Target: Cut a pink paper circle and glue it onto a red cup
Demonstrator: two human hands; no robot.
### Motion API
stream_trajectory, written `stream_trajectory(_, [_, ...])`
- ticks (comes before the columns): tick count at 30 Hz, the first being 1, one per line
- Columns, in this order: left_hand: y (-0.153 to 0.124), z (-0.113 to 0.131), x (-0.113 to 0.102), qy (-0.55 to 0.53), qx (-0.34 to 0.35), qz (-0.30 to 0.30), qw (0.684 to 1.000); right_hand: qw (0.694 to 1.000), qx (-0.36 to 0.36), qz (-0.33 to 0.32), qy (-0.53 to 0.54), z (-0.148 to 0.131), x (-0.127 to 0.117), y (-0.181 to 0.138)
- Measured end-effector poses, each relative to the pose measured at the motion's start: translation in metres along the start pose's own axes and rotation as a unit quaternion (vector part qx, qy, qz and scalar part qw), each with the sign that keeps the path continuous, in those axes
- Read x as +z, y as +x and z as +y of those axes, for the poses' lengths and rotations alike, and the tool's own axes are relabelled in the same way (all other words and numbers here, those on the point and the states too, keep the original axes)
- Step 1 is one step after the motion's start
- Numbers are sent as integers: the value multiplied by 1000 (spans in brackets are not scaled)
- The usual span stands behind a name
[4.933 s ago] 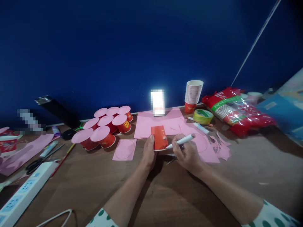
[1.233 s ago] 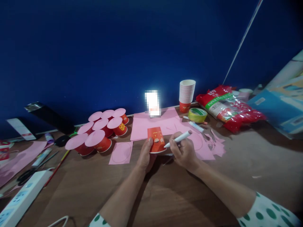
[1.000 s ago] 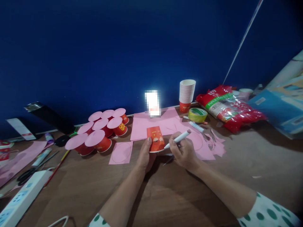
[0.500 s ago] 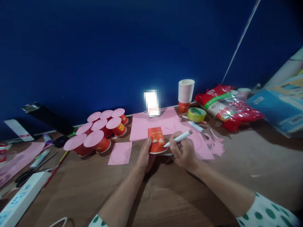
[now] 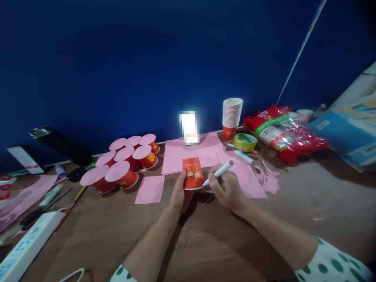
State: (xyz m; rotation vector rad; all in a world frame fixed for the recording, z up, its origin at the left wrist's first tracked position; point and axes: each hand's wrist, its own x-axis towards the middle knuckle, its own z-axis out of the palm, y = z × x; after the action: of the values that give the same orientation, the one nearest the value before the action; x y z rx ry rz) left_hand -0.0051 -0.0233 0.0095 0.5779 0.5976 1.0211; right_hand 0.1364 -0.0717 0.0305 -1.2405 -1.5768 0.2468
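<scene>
An upside-down red paper cup stands on the wooden table, its rim on a pink paper sheet. My left hand is wrapped round the cup's left side and holds it. My right hand is closed on a white marker, whose tip touches the paper at the cup's right rim. A small pink square with a drawn circle lies just left of the cup.
Several red cups capped with pink discs cluster at the left. A stack of paper cups, a tape roll, a red cup pack and pink scraps lie right. Scissors and a power strip lie far left.
The cup has turned in my left hand, so its printed figures face me. My right hand's marker has crept a little along the cup's right rim.
</scene>
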Motion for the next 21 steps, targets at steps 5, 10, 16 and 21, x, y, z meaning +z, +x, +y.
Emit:
stream_trajectory(5, [1, -1, -3, 5, -1, 2, 1000, 1000, -4, 1, -8, 0, 1, 0])
stream_trajectory(10, [3, -3, -6, 18, 11, -6, 1000, 1000, -8, 8, -17, -1, 0, 0])
stream_trajectory(16, [1, -2, -6, 12, -16, -8, 1000, 999, -21, 34, -23, 0, 0, 0])
stream_trajectory(21, [1, -2, -7, 14, -26, -21, 999, 999, -9, 36, -9, 1, 0, 1])
